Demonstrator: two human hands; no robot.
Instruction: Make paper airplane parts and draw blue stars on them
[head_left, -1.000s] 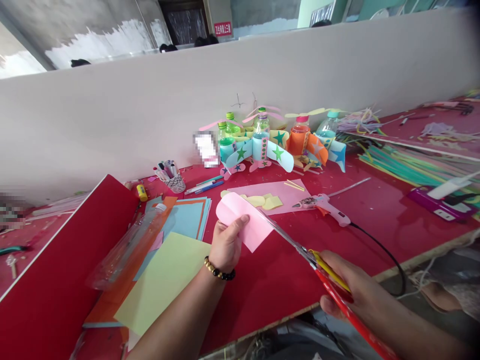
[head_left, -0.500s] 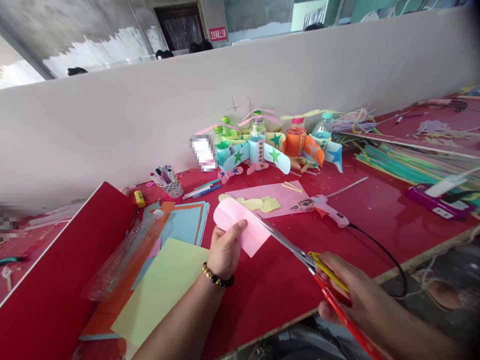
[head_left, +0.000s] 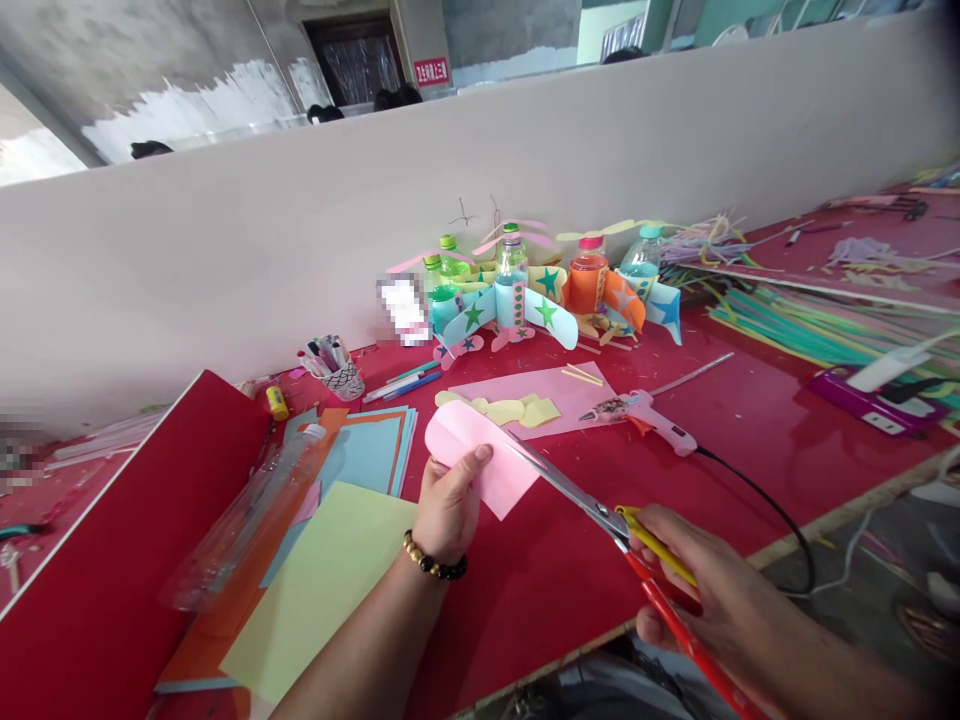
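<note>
A folded sheet of pink paper [head_left: 480,460] sits in the air above the desk [head_left: 540,610], pinched in my view by the left hand [head_left: 448,505], thumb on top and fingers behind it. A beaded bracelet [head_left: 433,556] circles that wrist. The right hand [head_left: 697,570] is closed around the yellow and red handles of long scissors [head_left: 577,497], whose steel blades reach the paper's right edge; I cannot tell how far they have cut. Just beyond the paper, a larger pink sheet [head_left: 555,390] lies on the red desk with pale yellow paper cutouts [head_left: 510,410] on it. To its right rests a pink hot glue gun [head_left: 645,415], its black cord [head_left: 772,515] curving off the desk edge. Left of the hands lie a pale green sheet [head_left: 315,590], a stack of blue and orange paper [head_left: 367,455], a clear plastic bottle [head_left: 247,520] and a red board [head_left: 112,520]. Farther back, I see a patterned cup of markers [head_left: 334,370] and a row of bottles dressed as paper airplanes [head_left: 510,290] with star decorations, against a pale partition wall [head_left: 225,250]. Bundles of colored straws [head_left: 810,335] spread across the right side of the desk.
</note>
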